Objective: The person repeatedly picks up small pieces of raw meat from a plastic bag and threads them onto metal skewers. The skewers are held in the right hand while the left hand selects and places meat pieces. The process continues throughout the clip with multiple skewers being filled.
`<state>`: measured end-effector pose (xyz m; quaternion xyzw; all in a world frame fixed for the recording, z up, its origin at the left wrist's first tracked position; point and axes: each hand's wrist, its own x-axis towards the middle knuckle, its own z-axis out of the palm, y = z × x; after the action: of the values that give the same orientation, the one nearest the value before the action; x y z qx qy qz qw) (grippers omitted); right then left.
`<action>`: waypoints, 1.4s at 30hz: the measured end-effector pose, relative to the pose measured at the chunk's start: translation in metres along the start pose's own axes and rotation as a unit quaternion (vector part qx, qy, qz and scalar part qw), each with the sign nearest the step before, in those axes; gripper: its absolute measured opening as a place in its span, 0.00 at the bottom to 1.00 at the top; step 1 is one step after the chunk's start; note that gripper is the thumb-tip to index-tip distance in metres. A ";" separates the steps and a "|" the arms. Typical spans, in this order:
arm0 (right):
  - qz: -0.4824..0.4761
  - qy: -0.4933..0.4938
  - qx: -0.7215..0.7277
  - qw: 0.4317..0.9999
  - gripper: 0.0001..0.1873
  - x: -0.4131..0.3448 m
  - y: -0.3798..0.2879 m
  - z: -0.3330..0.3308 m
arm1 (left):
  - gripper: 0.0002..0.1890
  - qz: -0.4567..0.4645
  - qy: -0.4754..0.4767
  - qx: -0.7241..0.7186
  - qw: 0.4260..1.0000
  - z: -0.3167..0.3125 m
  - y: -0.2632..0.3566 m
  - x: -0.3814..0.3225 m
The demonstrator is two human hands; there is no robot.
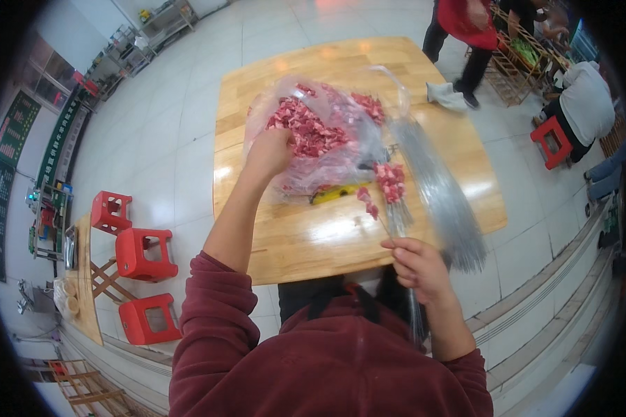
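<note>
A clear plastic bag [362, 138] lies spread on the wooden table [313, 242], with diced raw meat [313, 127] in it. At the left edge of the meat is my left hand [272, 151]; its fingertips are hidden, so its grip cannot be told. My right hand [417, 263] holds a thin metal skewer [385, 227] with a few meat pieces [368, 203] near its far end. Beside it lies a bundle of loaded skewers [391, 182]. Further right lies a large sheaf of bare metal skewers [441, 195]. A yellow object [339, 193] shows under the bag's near edge.
A pale cloth [447, 96] lies at the table's right edge. Beyond it stands a person in a red apron [467, 23]; another person [587, 104] sits on a red stool [551, 140]. Several red plastic stools [146, 254] stand at the left beside another wooden table [85, 281].
</note>
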<state>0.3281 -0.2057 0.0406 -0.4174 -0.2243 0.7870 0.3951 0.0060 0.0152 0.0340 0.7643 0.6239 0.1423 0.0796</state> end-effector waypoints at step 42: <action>0.010 -0.008 -0.017 1.000 0.14 -0.003 0.005 0.001 | 0.22 -0.160 -0.083 -0.825 0.536 0.004 0.098 -0.092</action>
<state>0.3264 -0.2114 0.0391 -0.4200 -0.2368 0.7904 0.3780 0.0820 -0.0946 0.0482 0.2563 0.3328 0.5146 0.7475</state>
